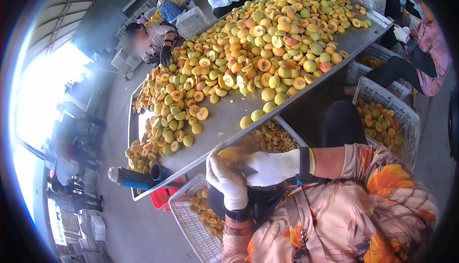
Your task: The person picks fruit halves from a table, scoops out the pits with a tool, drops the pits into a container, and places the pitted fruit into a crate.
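In the head view, a big heap (pixel 267 38) on the bench (pixel 229 116) seems left, while cut fruit (pixel 382 124) already fills crates (pixel 415 124) near it. At the bench's near edge, the left hand (pixel 224 177) curls upright, fingers closed around a blurred fruit (pixel 231 156); the right hand (pixel 267 169) reaches across to meet it, its fingers' grip unclear.

Grey floor (pixel 115 134), arched roof (pixel 60 6), glaring daylight (pixel 44 88)

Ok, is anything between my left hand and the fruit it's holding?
Only the white glove on your left hand; the fruit rests directly against it. Nothing else visible stands between them, though the fruit is blurred.
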### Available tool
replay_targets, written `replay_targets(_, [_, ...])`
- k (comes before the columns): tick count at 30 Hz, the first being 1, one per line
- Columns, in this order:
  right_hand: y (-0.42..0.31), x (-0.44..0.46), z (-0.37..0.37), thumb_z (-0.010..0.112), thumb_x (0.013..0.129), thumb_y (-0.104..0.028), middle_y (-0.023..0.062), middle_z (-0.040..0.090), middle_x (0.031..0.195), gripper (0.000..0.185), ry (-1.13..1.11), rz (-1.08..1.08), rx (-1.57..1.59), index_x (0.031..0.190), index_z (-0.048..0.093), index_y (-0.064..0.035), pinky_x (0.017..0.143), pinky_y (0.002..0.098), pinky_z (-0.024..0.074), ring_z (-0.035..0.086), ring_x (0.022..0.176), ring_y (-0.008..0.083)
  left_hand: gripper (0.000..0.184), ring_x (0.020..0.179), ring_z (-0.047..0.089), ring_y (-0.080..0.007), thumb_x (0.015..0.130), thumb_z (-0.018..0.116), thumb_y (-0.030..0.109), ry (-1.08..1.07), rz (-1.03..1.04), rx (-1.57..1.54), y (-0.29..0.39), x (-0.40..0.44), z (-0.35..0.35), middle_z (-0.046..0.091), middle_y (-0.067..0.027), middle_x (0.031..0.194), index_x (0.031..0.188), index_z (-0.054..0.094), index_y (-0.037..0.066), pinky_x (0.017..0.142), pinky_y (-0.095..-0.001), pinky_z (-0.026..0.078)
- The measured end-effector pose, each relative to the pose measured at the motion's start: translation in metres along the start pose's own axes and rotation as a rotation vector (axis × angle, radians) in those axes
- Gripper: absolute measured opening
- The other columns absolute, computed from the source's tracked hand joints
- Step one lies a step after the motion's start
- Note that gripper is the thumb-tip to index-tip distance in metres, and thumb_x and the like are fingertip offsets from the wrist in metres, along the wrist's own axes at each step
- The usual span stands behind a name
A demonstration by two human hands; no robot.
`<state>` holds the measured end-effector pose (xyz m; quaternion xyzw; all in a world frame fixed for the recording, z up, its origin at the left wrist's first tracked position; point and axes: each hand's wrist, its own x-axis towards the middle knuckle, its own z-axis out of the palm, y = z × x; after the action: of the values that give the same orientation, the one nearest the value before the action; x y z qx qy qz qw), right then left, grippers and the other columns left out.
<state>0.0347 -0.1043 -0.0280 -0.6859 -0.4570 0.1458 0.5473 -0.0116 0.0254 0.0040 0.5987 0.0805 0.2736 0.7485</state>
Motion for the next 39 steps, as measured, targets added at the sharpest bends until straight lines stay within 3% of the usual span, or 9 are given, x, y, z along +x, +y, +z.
replay_targets(4, [0.005, 0.005, -0.005, 0.063, 0.084, -0.011, 0.0188, 0.071, 0.087, 0.043, -0.046, -0.049, 0.075, 0.123, 0.057, 0.0059, 0.073, 0.0395, 0.0556, 0.069, 0.077, 0.0297, 0.045, 0.081, 0.068, -0.0223, 0.108, 0.047, 0.035, -0.032, 0.039, -0.020, -0.002, 0.004, 0.001, 0.069, -0.0174, 0.092, 0.118, 0.063, -0.006, 0.073, -0.0325, 0.056])
replay_targets(9, [-0.009, 0.005, -0.023, 0.063, 0.085, -0.008, 0.0130, 0.069, 0.087, 0.055, -0.205, 0.290, 0.268, 0.137, 0.048, 0.0018, 0.075, 0.0379, 0.0563, 0.068, 0.080, 0.0275, 0.047, 0.082, 0.068, -0.0232, 0.108, 0.048, 0.038, -0.017, 0.028, -0.039, -0.009, 0.014, 0.003, 0.071, -0.0200, 0.097, 0.120, 0.062, -0.005, 0.074, -0.0345, 0.058])
replay_targets(12, [0.000, 0.008, -0.022, 0.064, 0.086, -0.008, 0.0116, 0.068, 0.087, 0.058, -0.131, 0.108, 0.170, 0.140, 0.044, 0.0023, 0.069, 0.0360, 0.0569, 0.068, 0.075, 0.0244, 0.050, 0.083, 0.069, -0.0241, 0.107, 0.050, 0.043, -0.042, 0.036, -0.085, -0.016, 0.016, 0.001, 0.071, -0.0211, 0.101, 0.120, 0.062, -0.004, 0.074, -0.0368, 0.059])
replay_targets(15, [0.009, 0.010, -0.020, 0.064, 0.086, -0.007, 0.0144, 0.067, 0.095, 0.058, -0.057, -0.164, 0.032, 0.140, 0.044, 0.0030, 0.074, 0.0356, 0.0568, 0.068, 0.083, 0.0243, 0.053, 0.082, 0.069, -0.0264, 0.106, 0.051, 0.047, -0.044, 0.124, 0.048, -0.022, 0.016, -0.001, 0.071, -0.0213, 0.100, 0.119, 0.062, -0.004, 0.073, -0.0396, 0.060])
replay_targets(19, [0.011, 0.010, -0.027, 0.063, 0.085, -0.006, 0.0164, 0.066, 0.109, 0.052, -0.215, 0.126, 0.245, 0.134, 0.050, 0.0040, 0.095, 0.0375, 0.0503, 0.063, 0.105, 0.0283, 0.053, 0.077, 0.070, -0.0283, 0.106, 0.052, 0.046, 0.015, 0.003, -0.111, -0.021, 0.018, 0.007, 0.070, -0.0209, 0.097, 0.117, 0.062, -0.004, 0.071, -0.0413, 0.061])
replay_targets(21, [0.008, 0.010, -0.028, 0.063, 0.085, -0.006, 0.0156, 0.067, 0.105, 0.050, -0.228, 0.116, 0.272, 0.133, 0.051, 0.0046, 0.094, 0.0371, 0.0503, 0.064, 0.104, 0.0280, 0.052, 0.076, 0.070, -0.0289, 0.106, 0.052, 0.046, 0.019, -0.072, -0.156, -0.016, 0.016, 0.008, 0.070, -0.0210, 0.097, 0.117, 0.061, -0.005, 0.070, -0.0421, 0.061])
replay_targets(25, [0.022, 0.013, -0.030, 0.062, 0.086, -0.007, 0.0118, 0.067, 0.085, 0.052, -0.225, -0.130, 0.068, 0.135, 0.048, 0.0048, 0.063, 0.0322, 0.0554, 0.067, 0.071, 0.0209, 0.052, 0.074, 0.070, -0.0306, 0.107, 0.050, 0.045, -0.103, 0.044, 0.010, -0.022, 0.023, -0.003, 0.069, -0.0217, 0.096, 0.116, 0.060, -0.005, 0.071, -0.0443, 0.061])
replay_targets(29, [-0.015, 0.011, -0.046, 0.062, 0.087, -0.010, 0.0102, 0.065, 0.079, 0.045, -0.307, 0.332, 0.336, 0.128, 0.053, 0.0038, 0.043, 0.0282, 0.0490, 0.061, 0.049, 0.0154, 0.052, 0.076, 0.070, -0.0309, 0.106, 0.051, 0.045, -0.069, -0.033, -0.068, -0.021, 0.024, 0.001, 0.069, -0.0218, 0.096, 0.116, 0.060, -0.006, 0.072, -0.0445, 0.062])
replay_targets(39, [-0.008, 0.008, -0.046, 0.062, 0.088, -0.014, 0.0008, 0.053, 0.062, 0.020, -0.365, 0.414, 0.484, 0.105, 0.058, -0.0041, 0.039, 0.0255, 0.0393, 0.052, 0.045, 0.0105, 0.053, 0.075, 0.070, -0.0293, 0.103, 0.057, 0.046, -0.255, -0.024, -0.043, -0.014, 0.035, -0.002, 0.070, -0.0199, 0.088, 0.108, 0.065, -0.006, 0.071, -0.0403, 0.061])
